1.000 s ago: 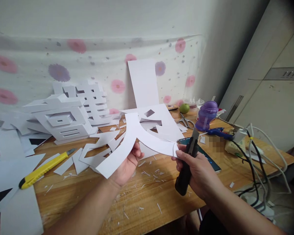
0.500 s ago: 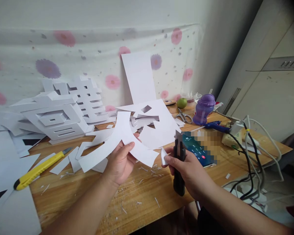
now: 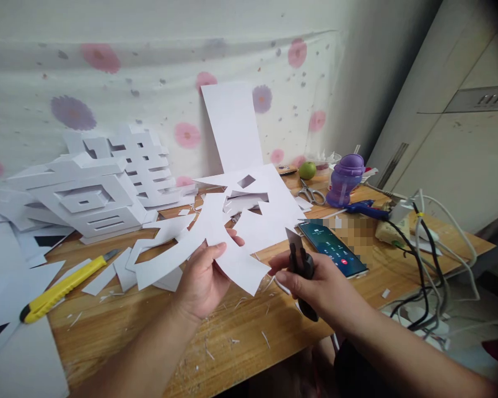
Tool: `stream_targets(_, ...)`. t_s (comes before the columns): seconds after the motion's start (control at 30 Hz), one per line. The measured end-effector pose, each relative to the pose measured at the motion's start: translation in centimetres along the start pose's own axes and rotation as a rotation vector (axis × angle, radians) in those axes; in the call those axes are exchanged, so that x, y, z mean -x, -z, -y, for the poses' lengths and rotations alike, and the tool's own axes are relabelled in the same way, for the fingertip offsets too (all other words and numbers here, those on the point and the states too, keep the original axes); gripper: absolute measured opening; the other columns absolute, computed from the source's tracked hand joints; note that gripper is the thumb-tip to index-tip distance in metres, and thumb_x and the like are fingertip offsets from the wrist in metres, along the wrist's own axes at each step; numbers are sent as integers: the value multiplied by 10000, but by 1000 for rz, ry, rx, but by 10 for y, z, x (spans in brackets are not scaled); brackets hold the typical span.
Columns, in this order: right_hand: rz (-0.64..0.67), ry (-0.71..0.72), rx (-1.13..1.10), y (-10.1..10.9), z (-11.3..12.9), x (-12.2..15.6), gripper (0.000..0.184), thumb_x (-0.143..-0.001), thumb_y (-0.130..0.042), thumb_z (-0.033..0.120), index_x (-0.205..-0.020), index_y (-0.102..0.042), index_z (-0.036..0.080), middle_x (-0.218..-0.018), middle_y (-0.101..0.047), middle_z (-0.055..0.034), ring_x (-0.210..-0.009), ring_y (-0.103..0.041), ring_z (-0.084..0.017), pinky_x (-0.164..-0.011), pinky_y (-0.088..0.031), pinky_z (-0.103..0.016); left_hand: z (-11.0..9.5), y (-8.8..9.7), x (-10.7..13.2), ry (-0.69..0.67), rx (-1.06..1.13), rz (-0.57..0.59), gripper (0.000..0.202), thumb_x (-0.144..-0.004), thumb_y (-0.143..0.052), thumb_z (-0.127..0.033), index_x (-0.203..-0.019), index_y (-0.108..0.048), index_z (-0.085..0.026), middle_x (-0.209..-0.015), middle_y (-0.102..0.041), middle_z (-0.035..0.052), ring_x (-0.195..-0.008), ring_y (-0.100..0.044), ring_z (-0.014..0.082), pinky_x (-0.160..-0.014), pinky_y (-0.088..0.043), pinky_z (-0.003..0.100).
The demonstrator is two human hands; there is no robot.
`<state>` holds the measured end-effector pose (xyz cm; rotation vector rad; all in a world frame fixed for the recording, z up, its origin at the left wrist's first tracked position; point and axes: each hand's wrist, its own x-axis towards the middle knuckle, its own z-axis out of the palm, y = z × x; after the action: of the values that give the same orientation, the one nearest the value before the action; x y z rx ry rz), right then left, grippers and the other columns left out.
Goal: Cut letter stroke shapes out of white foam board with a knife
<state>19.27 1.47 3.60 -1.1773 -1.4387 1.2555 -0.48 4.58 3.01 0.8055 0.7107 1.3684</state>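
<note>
My left hand point(image 3: 207, 271) is closed on a curved, forked white cardboard piece point(image 3: 237, 260), held above the table with the thumb on its face. My right hand point(image 3: 311, 279) is wrapped round a black utility knife point(image 3: 302, 265), whose blade points up and away from me. Thumb and forefinger of that hand are close to the cardboard's right end. A small white scrap point(image 3: 283, 288) shows just under the right fingers; whether they touch it I cannot tell.
A yellow utility knife point(image 3: 68, 287) lies at left beside paper offcuts. Folded white paper models point(image 3: 95, 202) stand behind. Farther right are a phone point(image 3: 334, 249), scissors point(image 3: 311, 193), a purple bottle point(image 3: 345, 179), a green fruit point(image 3: 307, 170), a blue-handled tool point(image 3: 367, 208) and tangled cables point(image 3: 423, 265).
The scrap pinched in my right fingers has dropped lower, below them. The black knife has tilted, its blade leaning left. My left hand still holds the cardboard piece.
</note>
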Motion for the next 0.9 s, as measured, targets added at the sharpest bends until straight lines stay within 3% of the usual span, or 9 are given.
stream_targets(0.13,48,109,-62,-16,0,3,210,-673,-760,238,-873,-700,216,-789,-691,-10,-743,-623,-183,-714,-479,-299,4,-2,2,113,33,-24,210,-719,-680,-208,-926,-672,-177,-828,-668,23,-773,-609,189,-693,-533,313)
stream_targets(0.23,35,112,-83,-21,-2,3,157,-683,-759,257,-806,-674,208,-747,-652,-2,-714,-588,-168,-690,-461,-285,6,-3,2,157,44,-61,238,-708,-689,-210,-940,-665,-166,-835,-682,39,-782,-630,206,-720,-542,343)
stream_targets(0.33,38,55,-116,-20,-3,3,153,-736,-719,332,-759,-653,197,-655,-577,19,-620,-509,-133,-617,-416,-263,7,-2,0,131,71,-73,234,-703,-693,-182,-935,-669,-160,-831,-698,39,-788,-632,181,-714,-544,301)
stream_targets(0.5,91,-67,-229,-17,-2,1,325,-720,-729,483,-714,-644,170,-561,-527,32,-500,-426,-98,-490,-327,-237,9,1,0,154,61,-46,208,-721,-693,-181,-927,-681,-168,-814,-713,34,-734,-631,163,-643,-536,266)
stream_targets(0.6,57,-130,-280,-18,-4,-2,328,-680,-777,464,-691,-623,174,-535,-554,30,-470,-422,-90,-473,-314,-230,8,2,1,125,69,13,229,-744,-718,-204,-969,-696,-164,-830,-729,50,-765,-641,158,-663,-538,253)
stream_targets(0.77,44,-246,-498,-16,-8,-7,315,-667,-779,418,-615,-609,159,-529,-606,-9,-455,-464,-91,-467,-320,-226,6,3,4,129,164,177,435,-703,-814,-345,-1090,-698,-183,-1038,-740,59,-976,-649,220,-836,-558,356)
stream_targets(0.9,148,-257,-509,-14,-13,-5,317,-699,-766,425,-637,-626,147,-534,-612,-13,-448,-475,-83,-464,-315,-215,7,4,6,138,99,205,456,-692,-825,-417,-1066,-709,-182,-970,-746,47,-878,-651,184,-785,-545,304)
